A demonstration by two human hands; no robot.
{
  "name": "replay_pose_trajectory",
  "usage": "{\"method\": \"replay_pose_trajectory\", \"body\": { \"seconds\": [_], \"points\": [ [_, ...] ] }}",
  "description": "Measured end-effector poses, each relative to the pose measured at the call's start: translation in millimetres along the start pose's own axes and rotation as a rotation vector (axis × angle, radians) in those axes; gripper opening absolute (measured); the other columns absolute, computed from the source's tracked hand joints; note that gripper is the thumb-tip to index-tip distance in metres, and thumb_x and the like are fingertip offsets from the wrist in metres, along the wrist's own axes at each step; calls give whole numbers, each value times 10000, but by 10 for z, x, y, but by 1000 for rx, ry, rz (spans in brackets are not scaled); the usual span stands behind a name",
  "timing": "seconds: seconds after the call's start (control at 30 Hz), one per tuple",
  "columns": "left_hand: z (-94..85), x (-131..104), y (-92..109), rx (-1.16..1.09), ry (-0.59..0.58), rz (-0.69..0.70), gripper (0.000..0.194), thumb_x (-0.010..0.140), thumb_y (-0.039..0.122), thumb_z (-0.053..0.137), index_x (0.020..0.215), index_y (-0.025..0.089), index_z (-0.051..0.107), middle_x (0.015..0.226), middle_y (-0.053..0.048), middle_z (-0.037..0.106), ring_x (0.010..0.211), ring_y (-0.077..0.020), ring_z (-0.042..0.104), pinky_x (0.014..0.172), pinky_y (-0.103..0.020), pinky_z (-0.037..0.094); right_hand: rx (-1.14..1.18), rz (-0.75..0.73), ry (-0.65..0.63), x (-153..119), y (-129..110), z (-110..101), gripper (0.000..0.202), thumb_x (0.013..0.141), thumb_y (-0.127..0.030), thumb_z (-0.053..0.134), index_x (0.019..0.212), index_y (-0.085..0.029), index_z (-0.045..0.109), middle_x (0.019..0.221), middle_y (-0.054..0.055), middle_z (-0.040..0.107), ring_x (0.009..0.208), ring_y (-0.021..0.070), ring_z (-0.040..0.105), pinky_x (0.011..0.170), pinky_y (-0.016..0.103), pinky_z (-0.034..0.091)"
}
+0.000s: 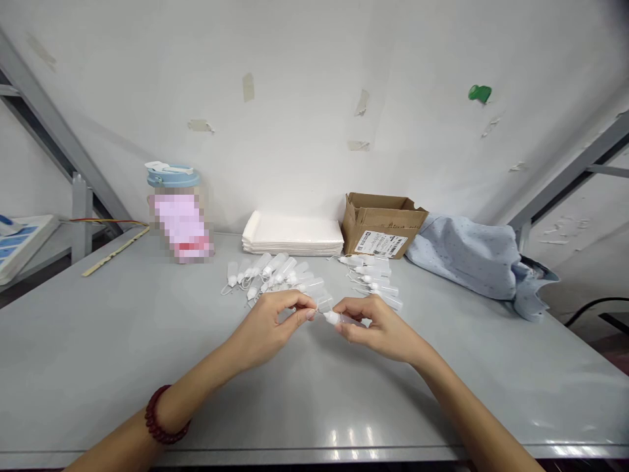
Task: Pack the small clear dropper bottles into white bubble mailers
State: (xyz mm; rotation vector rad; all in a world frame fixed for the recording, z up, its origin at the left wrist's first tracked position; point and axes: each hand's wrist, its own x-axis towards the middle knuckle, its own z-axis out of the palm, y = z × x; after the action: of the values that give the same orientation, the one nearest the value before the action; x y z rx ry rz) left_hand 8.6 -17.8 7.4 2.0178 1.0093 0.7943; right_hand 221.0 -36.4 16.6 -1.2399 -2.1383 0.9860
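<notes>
My right hand (366,322) is closed around a small translucent squeeze bottle (350,320), tilted so that its white tip (332,317) points left. My left hand (282,318) pinches a thin strand (319,311) at that tip, between thumb and forefinger; the strand's far end is hidden by the fingers. Beyond my left hand lies a loose pile of similar bottles (279,269), with thin cords at their white caps. Past my right hand more bottles (376,272) lie in a rough row, caps to the left.
At the wall stand a stack of white folded sheets or bags (295,235) and an open cardboard box (381,226). Pale blue cloth (462,255) lies to the right. On the left are a blue-lidded container (171,176), partly blurred, and a narrow strip (115,251). Metal frame bars (46,118) flank the grey table (295,406).
</notes>
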Motion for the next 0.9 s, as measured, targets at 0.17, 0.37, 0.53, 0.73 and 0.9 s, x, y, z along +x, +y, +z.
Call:
{"method": "replay_pose_trajectory", "body": {
  "seconds": [0.17, 0.37, 0.53, 0.73, 0.9],
  "points": [
    [-9, 2, 13, 2, 7, -5, 146, 858, 255, 511, 835, 211, 648, 815, 28, 659, 784, -134, 574, 711, -240, 413, 0, 13, -8, 2, 5, -16, 130, 808, -219, 518, 802, -160, 633, 611, -40, 483, 564, 83, 378, 524, 217, 288],
    [-6, 1, 15, 1, -4, -17, 147, 860, 262, 512, 828, 218, 649, 815, 33, 659, 783, -132, 571, 713, -239, 410, 10, 6, 1, 18, 4, -26, 147, 825, -232, 516, 825, -157, 643, 588, -41, 500, 560, 84, 395, 530, 216, 304],
    [-10, -1, 19, 3, -4, -9, 143, 860, 261, 514, 821, 219, 645, 809, 35, 655, 773, -126, 566, 706, -233, 408, 25, 19, -26, 1, -3, -32, 158, 840, -251, 512, 830, -162, 642, 572, -44, 499, 549, 81, 393, 509, 208, 293],
    [-12, -1, 25, 14, -8, 10, 165, 862, 264, 498, 829, 214, 651, 811, 16, 660, 771, -143, 570, 698, -246, 419, 28, 9, -42, -13, 9, -34, 178, 852, -270, 502, 822, -160, 638, 564, -50, 453, 534, 77, 372, 494, 208, 272],
    [7, 3, 0, 45, -13, 24, 172, 866, 265, 491, 820, 210, 647, 780, 14, 653, 739, -143, 569, 675, -252, 416, 7, 9, -30, -1, 2, -27, 214, 857, -285, 487, 785, -154, 640, 554, -56, 369, 521, 74, 302, 487, 217, 242]
  ]
}}
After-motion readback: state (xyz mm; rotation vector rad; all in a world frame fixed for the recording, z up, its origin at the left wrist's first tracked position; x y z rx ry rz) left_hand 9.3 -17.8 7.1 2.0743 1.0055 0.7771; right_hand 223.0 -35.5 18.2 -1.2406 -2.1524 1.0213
